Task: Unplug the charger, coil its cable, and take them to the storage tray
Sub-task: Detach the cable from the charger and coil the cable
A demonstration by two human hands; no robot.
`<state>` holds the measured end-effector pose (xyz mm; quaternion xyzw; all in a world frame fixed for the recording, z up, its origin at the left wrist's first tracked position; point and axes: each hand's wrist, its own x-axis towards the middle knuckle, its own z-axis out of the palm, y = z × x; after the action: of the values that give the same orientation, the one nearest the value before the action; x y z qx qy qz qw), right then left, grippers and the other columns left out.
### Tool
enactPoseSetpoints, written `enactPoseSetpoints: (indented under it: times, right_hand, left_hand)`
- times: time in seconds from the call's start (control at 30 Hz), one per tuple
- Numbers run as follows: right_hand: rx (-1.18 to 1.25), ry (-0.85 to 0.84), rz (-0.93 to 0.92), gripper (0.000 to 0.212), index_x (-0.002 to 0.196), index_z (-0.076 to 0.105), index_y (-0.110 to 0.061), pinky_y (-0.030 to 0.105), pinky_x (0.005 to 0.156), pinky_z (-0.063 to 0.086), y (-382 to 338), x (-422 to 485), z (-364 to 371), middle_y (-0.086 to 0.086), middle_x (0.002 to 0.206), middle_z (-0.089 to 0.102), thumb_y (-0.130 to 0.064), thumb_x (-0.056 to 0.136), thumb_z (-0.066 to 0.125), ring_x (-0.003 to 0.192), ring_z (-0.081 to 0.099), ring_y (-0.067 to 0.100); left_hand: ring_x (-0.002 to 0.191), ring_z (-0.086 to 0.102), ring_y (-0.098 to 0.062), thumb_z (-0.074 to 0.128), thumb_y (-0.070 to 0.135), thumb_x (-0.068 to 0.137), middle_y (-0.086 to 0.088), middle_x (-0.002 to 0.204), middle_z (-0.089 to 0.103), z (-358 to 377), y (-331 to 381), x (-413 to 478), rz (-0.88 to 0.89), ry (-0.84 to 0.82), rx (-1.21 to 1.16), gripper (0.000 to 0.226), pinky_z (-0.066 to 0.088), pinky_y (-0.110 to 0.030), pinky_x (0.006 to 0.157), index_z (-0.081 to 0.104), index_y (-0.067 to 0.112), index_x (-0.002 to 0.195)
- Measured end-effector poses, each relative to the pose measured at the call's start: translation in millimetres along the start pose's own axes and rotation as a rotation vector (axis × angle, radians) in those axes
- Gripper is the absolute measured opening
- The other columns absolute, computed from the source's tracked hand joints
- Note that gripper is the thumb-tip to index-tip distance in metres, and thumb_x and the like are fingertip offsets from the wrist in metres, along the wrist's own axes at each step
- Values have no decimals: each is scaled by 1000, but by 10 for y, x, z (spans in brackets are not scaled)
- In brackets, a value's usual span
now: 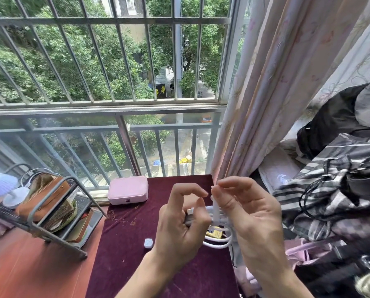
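My left hand [181,222] is closed around a bundle of white charger cable [219,241] above the dark red cloth; loops hang below my palm. A white plug end [190,211] pokes out by my left fingers. My right hand [244,209] pinches the cable's free end [215,208] between thumb and forefinger and holds it upright across the bundle. Something yellow [215,234] shows behind the loops. A metal wire rack [50,214] with a tray shelf stands at the left.
A pink case [128,190] lies at the cloth's far edge. A small white square object [148,243] rests on the dark red cloth [123,244]. The rack holds a brown pouch [44,198] and white cables. Curtain [266,104] and piled clothes [341,179] crowd the right; barred window ahead.
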<state>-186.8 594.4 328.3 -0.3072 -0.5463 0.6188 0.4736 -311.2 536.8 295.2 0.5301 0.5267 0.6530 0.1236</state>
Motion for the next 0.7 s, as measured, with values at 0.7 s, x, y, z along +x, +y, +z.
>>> enactPoseSetpoints:
  times: [0.7]
  right_hand:
    - [-238,-287,357,4,88,85,-18,20,68,59,10,164,-151,16,91,81,-21,86,86,80,75,12]
  left_hand:
    - [41,30,5,51,10,90,-4,50,47,-30,6,-102,92,3,82,27,23,-6,45,43,30,106]
